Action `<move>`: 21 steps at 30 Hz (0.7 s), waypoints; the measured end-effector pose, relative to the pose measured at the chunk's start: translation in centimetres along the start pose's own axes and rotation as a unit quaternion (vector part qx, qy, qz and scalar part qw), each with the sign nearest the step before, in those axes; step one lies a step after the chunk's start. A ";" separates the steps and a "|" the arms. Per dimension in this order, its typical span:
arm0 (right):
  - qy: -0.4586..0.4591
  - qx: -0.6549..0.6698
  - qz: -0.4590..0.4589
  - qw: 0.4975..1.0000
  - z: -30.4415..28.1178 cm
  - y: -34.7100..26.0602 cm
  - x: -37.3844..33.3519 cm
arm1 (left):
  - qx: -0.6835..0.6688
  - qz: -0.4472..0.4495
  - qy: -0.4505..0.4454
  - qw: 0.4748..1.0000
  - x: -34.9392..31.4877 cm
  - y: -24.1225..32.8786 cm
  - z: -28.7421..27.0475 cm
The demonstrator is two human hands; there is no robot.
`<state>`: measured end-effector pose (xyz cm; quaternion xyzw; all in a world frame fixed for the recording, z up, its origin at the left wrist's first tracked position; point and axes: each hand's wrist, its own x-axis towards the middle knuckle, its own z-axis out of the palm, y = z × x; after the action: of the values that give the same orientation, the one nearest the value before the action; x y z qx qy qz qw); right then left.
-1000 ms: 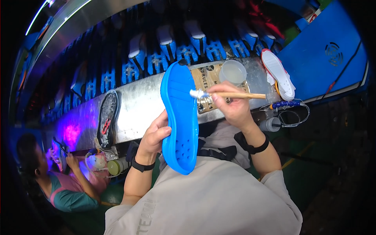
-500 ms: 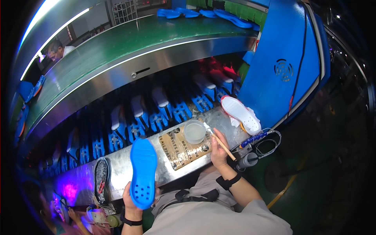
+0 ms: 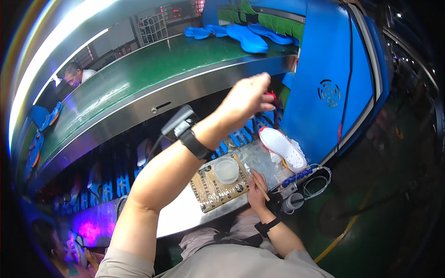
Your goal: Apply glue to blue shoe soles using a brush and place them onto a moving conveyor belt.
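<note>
My left hand is raised over the rack beneath the conveyor, its fingers loosely bent and apart, with nothing visible in them. Red shows just past its fingertips; I cannot make out whether that is a thing or light. A new-looking blue shoe sole lies on the green belt above that hand. In my right hand, low by the bench edge, is a brush with a wooden handle. Its pale tip points toward a clear plastic cup of cloudy liquid, standing on a brown printed wrapped pad.
A white shoe sole with a red edge rests at the bench's right end beside a blue machine housing. Blue clamps line the rack. Other blue soles lie on the belt. A person is beyond the belt, another at lower left.
My left hand has let go of the blue sole, which now lies on the belt, and has swung up and right across the bench. The right hand still holds the brush, slightly lower.
</note>
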<state>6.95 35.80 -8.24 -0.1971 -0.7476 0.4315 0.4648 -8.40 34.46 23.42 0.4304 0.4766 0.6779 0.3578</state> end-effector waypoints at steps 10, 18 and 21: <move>-0.030 -0.015 0.027 0.999 -0.4 4.3 -0.9 | 0.473 0.178 0.140 0.851 -8.1 4.6 -10.1; -0.042 -0.019 0.014 0.999 0.3 3.4 -0.5 | 0.754 0.077 0.403 0.513 -23.3 13.9 -29.3; -0.040 -0.039 0.028 0.998 -0.2 3.7 -0.8 | 0.684 -0.280 0.383 0.555 -26.7 16.8 -33.5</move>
<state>7.13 37.42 -11.65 -0.2180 -0.7761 0.4224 0.4145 -30.63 -5.66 27.05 0.0905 0.9852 0.1150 -0.0888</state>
